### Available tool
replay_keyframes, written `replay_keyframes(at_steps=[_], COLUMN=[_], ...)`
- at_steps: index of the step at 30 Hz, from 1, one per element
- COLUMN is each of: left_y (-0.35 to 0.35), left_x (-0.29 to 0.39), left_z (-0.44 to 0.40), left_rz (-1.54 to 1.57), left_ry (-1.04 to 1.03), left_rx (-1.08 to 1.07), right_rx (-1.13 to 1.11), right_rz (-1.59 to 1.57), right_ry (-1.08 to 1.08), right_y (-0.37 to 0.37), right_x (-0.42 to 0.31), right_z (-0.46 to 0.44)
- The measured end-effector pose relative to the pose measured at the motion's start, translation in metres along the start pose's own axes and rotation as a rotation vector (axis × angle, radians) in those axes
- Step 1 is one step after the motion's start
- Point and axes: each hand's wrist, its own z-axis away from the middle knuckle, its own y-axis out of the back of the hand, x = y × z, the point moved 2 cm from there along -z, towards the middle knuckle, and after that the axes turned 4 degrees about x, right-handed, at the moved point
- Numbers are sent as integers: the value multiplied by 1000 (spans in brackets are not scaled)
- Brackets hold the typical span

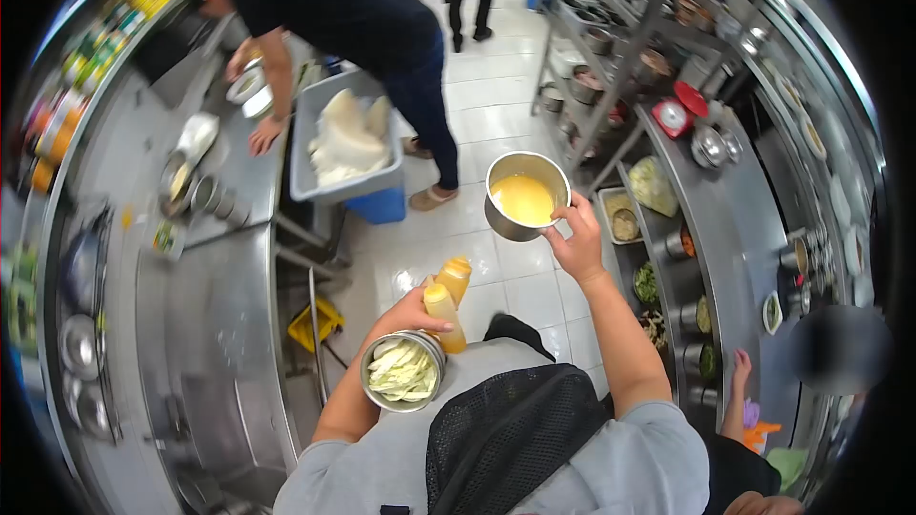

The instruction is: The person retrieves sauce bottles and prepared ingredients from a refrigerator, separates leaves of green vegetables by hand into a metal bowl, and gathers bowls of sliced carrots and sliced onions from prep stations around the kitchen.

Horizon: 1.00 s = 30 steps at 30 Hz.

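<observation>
My right hand (578, 240) grips the rim of a steel pot (504, 219) with yellow liquid (523, 198) in it, held out ahead of me over the floor. Two squeeze bottles (445, 313) with yellowish contents are clasped in my left hand (416, 313), its fingers wrapped round them. Against my left forearm rests a steel container (370, 391) filled with pale green cut strips (403, 369). How the forearm supports this container is partly hidden beneath it.
A steel counter with a sink (229, 391) runs along my left, where a person in dark clothes (334, 10) bends beside a grey bin (348, 193). Shelving (611, 86) and a counter (701, 210) line my right. Another person's hand (740, 367) shows lower right.
</observation>
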Motion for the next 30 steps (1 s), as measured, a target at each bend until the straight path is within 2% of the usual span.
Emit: replay_keyframes(at_steps=[4, 8, 10, 19, 22, 25, 30], left_y=[32, 53, 54, 119, 151, 186, 232], left_x=[16, 56, 78, 164, 193, 227, 293], left_z=[-102, -205, -247, -431, -505, -591, -721], left_rz=[-91, -96, -19, -51, -52, -61, 48], left_ry=[26, 27, -8, 23, -83, -79, 36], left_rx=[-137, -180, -135, -116, -51, -89, -140], right_rx=[47, 66, 54, 91, 102, 126, 153], right_rz=[134, 162, 143, 80, 58, 130, 196], right_ry=[-71, -122, -183, -108, -162, -149, -132], right_y=[11, 7, 1, -68, -104, -132, -167], right_x=[67, 148, 187, 328, 387, 431, 520], right_z=[-18, -58, -87, -286, -350, -414, -510])
